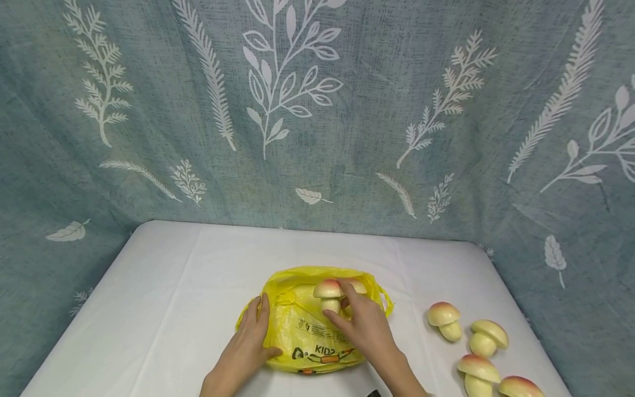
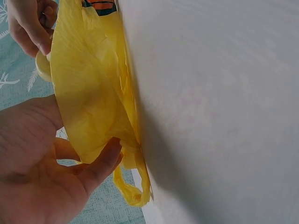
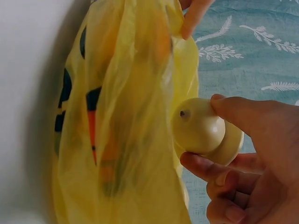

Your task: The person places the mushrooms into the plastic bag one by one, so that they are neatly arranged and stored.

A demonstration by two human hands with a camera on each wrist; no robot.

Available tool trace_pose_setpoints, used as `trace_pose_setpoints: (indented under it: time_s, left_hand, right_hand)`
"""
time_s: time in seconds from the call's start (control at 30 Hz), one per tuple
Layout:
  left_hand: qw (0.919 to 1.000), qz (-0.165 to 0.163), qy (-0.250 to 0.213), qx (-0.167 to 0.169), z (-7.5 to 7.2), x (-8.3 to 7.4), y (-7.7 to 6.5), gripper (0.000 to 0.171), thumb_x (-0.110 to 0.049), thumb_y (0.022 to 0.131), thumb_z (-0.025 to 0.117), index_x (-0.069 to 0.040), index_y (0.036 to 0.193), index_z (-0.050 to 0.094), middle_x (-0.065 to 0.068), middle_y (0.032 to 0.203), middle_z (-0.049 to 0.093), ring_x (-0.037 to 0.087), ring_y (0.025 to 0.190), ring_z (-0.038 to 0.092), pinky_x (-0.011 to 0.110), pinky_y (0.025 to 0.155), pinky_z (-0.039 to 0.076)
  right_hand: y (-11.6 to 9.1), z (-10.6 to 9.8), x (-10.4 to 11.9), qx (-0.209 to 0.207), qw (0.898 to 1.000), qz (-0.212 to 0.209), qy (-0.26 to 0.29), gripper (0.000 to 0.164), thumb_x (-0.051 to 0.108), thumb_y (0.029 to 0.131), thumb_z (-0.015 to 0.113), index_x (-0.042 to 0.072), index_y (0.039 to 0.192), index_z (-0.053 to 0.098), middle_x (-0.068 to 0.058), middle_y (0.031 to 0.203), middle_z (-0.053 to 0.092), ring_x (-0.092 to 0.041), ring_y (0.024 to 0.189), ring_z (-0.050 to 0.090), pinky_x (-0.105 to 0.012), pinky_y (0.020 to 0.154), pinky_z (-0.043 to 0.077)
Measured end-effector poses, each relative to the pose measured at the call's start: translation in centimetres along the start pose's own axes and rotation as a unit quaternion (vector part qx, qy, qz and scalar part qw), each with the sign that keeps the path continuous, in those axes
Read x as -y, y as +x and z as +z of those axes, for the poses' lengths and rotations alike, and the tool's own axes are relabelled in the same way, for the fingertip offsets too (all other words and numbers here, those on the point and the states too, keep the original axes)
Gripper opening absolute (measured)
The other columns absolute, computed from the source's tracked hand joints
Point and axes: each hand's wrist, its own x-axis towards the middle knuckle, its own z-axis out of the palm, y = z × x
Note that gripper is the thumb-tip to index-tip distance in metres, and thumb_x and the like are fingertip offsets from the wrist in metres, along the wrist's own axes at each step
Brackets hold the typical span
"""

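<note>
A toy mushroom (image 1: 329, 303) was pinched by the right hand (image 1: 367, 325) over a yellow bag (image 1: 292, 331) whose left side was gripped by the left hand (image 1: 252, 339). A snag was judged possible should the limp bag sag; the mushroom's dark-spotted end (image 3: 198, 126) was shown only by the right wrist view.
</note>
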Motion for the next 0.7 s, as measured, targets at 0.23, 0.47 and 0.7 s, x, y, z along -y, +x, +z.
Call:
trace_pose_setpoints:
  time_s: [0.23, 0.47, 0.7]
  left_hand:
    - [1.0000, 0.005, 0.006, -0.004, 0.0, 0.0, -0.1, 0.111, -0.017, 0.072, 0.089, 0.008, 0.154, 0.018, 0.032, 0.153, 0.024, 0.046, 0.140, 0.028, 0.057, 0.108, 0.037]
    - [0.9999, 0.006, 0.009, -0.007, 0.0, -0.1, 0.0, 0.111, -0.017, 0.072, 0.089, 0.009, 0.153, 0.019, 0.032, 0.152, 0.025, 0.046, 0.139, 0.030, 0.057, 0.107, 0.038]
    - [0.9999, 0.006, 0.008, -0.004, 0.0, -0.1, -0.1, 0.111, -0.016, 0.072, 0.089, 0.009, 0.153, 0.019, 0.032, 0.152, 0.024, 0.046, 0.138, 0.030, 0.056, 0.107, 0.039]
  right_hand:
    - [0.5, 0.9, 0.2, 0.017, 1.000, 0.003, -0.020, 0.066, 0.037, 0.083, 0.080, 0.007, 0.136, 0.055, 0.002, 0.081, 0.067, -0.008, 0.060, 0.054, -0.024, 0.052, 0.044]
    - [1.0, 1.7, 0.3, 0.051, 0.998, 0.021, -0.032, 0.068, 0.040, 0.083, 0.079, 0.008, 0.137, 0.053, 0.000, 0.083, 0.069, -0.011, 0.062, 0.059, -0.025, 0.052, 0.047]
    - [1.0, 2.3, 0.3, 0.065, 0.997, 0.022, -0.034, 0.069, 0.038, 0.084, 0.080, 0.005, 0.138, 0.053, 0.007, 0.066, 0.056, -0.005, 0.051, 0.044, -0.022, 0.043, 0.037]
